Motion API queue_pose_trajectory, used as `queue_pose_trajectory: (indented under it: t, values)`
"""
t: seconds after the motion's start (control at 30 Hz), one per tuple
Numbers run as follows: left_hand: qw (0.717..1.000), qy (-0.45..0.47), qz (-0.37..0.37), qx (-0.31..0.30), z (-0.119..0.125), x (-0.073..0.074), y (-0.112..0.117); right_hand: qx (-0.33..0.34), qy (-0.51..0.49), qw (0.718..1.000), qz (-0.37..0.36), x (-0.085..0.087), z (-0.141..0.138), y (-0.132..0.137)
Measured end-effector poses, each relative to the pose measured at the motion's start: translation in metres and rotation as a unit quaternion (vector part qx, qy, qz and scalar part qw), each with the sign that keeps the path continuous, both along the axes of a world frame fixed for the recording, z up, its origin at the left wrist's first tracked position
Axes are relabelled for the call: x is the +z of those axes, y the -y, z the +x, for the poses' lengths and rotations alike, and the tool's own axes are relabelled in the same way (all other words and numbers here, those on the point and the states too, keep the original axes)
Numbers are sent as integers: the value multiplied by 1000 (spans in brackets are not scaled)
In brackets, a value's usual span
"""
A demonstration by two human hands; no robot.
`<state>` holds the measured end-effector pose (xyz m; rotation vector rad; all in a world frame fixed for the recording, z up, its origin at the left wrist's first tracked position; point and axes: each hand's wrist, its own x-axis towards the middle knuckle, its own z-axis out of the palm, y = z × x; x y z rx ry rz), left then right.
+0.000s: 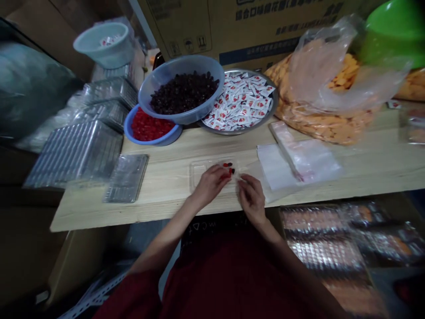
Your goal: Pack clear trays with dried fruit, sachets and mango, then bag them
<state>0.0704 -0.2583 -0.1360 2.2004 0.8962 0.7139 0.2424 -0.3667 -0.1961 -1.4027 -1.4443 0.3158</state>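
Observation:
A clear plastic tray [200, 170] lies on the wooden table [172, 177] in front of me, with a few red and dark pieces [229, 167] in one compartment. My left hand [212, 184] rests over the tray, fingertips pinched near those pieces; what they hold is hidden. My right hand [253, 197] sits just right of the tray, fingers curled together at its corner. Behind the tray stand a blue-grey bowl of dark dried fruit [182, 91], a blue bowl of red pieces [151, 127] and a metal dish of small white-and-red sachets [242, 104].
Stacks of clear trays [76, 153] fill the left end of the table. Clear bags [299, 161] lie right of my hands; a big plastic bag of orange snacks [328, 95] sits behind, under a green basin [395, 31]. Cardboard boxes [232, 22] line the back. Packed trays [332, 248] lie below right.

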Motion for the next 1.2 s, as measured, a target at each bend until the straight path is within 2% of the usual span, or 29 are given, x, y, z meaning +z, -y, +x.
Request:
queue_pose_trajectory:
  t: [0.07,0.13,0.23,0.37,0.43,0.5,0.6,0.7,0.77,0.83,0.93,1.0,1.1,1.17,1.2]
  values:
    - [999,-11,1,-34,13,-11,5,2,-3,1000,-5,1,0,0]
    - [999,-11,-12,-50,14,-15,2,2,-6,1000,-8,1,1,1]
    - [999,9,-40,-15,3,-11,-3,4,-6,1000,-10,2,1,0]
    - [993,44,-36,106,-13,9,-14,19,10,1000,-14,2,2,-3]
    - [987,54,-8,153,-15,25,-31,23,13,1000,-5,3,3,-7]
    - [985,43,46,160,-8,43,-60,26,10,1000,9,6,3,-12]
    - [979,-72,126,142,21,64,-116,28,4,999,22,12,1,-20]
    - [944,-280,98,143,58,71,-163,24,5,999,27,19,1,-25]
    - [919,-364,69,132,78,70,-180,18,0,999,29,24,3,-25]
    - [913,-387,65,110,89,67,-185,8,-7,1000,28,31,9,-25]
    - [927,-354,74,101,89,65,-179,-16,-17,999,38,50,26,-35]
    - [950,-269,95,123,81,67,-170,-43,-11,997,65,68,43,-56]
    - [977,-57,134,155,59,71,-144,-73,48,993,81,93,71,-115]
    - [975,54,121,176,39,71,-122,-55,132,990,15,103,88,-166]
    - [972,88,100,193,27,68,-110,-28,187,981,-52,105,94,-192]
